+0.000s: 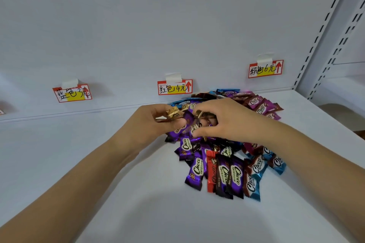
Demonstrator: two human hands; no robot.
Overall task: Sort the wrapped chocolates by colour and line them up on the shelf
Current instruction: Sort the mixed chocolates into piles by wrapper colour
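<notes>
Head view: a white shelf (98,163) carries a loose pile of wrapped chocolates (227,163) heaped toward its back right part, purple, red, blue, pink and dark wrappers mixed together and reaching up to the back wall. Both hands are over the rear of the pile. The left hand (158,122) has its fingers curled and pinches a gold-ended wrapper (173,113) between thumb and fingertips, with a purple chocolate (187,119) just beside it. The right hand (223,118) is curled over the heap, its fingertips pinching another wrapper end (198,114); what colour that piece is cannot be told. On the back wall hang three price tags: the left tag (72,92), the middle tag (174,87) just behind the pile, and the right tag (265,69) higher up near the slotted upright (324,25).
</notes>
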